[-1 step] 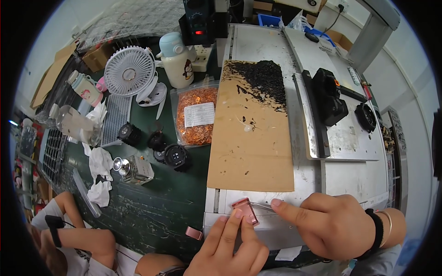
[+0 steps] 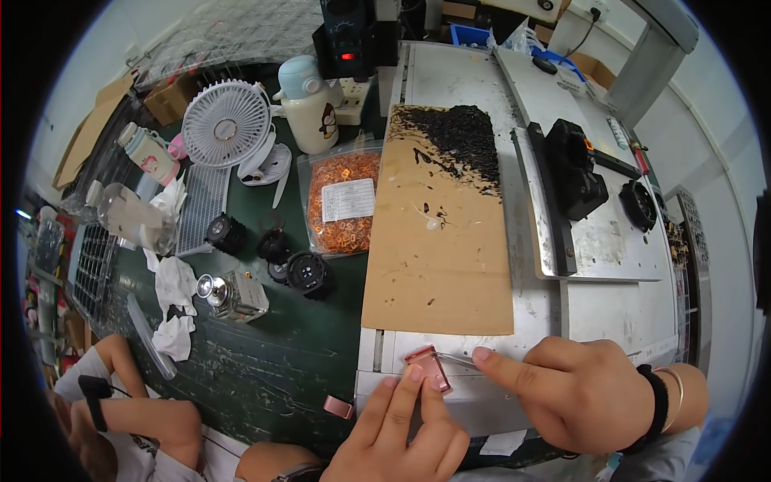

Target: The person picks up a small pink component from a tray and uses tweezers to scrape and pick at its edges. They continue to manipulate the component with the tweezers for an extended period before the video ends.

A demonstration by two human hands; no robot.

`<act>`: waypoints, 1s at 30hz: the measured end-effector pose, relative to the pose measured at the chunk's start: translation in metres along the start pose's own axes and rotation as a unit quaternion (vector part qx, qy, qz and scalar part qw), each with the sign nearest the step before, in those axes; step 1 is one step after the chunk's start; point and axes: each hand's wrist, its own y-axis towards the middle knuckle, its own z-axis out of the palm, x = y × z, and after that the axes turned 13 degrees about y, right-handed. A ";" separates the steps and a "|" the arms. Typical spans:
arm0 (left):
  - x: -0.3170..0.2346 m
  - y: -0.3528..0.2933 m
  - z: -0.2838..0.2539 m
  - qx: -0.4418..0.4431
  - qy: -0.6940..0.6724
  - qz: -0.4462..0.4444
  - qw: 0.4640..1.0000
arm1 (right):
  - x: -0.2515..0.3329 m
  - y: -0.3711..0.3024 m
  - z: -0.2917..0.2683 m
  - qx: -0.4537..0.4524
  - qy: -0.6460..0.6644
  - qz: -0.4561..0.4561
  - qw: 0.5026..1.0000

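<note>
A small pink metal part, flat with raised ends (image 2: 434,371), lies on the grey metal surface at the front. The fingertips of my left hand (image 2: 414,430) press it down from the near side. My right hand (image 2: 574,390) is closed on thin metal tweezers (image 2: 454,358), the index finger stretched along them. Their tip touches the part's upper edge; the rest is hidden in the hand. To the left, a second, smaller pink piece (image 2: 338,407) sits by the edge of the green table.
Beyond the hands lies brown cardboard (image 2: 438,273) smeared with black. A black fixture (image 2: 574,173) on a metal plate stands right. On the green table are a glass dispenser bottle (image 2: 241,297), black round parts (image 2: 309,275), a bag of orange pieces (image 2: 341,173) and a fan (image 2: 227,124). Another person's arm (image 2: 148,422) rests lower left.
</note>
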 end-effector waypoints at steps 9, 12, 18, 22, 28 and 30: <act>0.001 0.001 -0.002 0.033 0.002 -0.018 0.999 | -0.004 0.007 -0.006 0.003 -0.116 -0.053 0.992; 0.004 0.001 -0.011 0.067 -0.021 -0.033 0.997 | -0.003 0.006 -0.009 0.011 -0.105 -0.042 0.993; 0.008 -0.002 -0.016 0.099 -0.069 -0.028 0.992 | -0.007 -0.001 -0.001 0.002 -0.090 -0.041 0.995; 0.012 0.003 -0.031 0.106 0.077 0.080 0.988 | -0.008 -0.005 -0.001 0.036 -0.099 -0.048 0.993; 0.012 0.002 -0.034 0.124 0.039 0.077 0.989 | -0.005 -0.008 0.006 -0.004 -0.104 -0.052 0.993; 0.009 -0.003 -0.021 0.100 -0.045 0.017 0.994 | -0.002 -0.008 0.007 0.010 -0.106 -0.079 0.991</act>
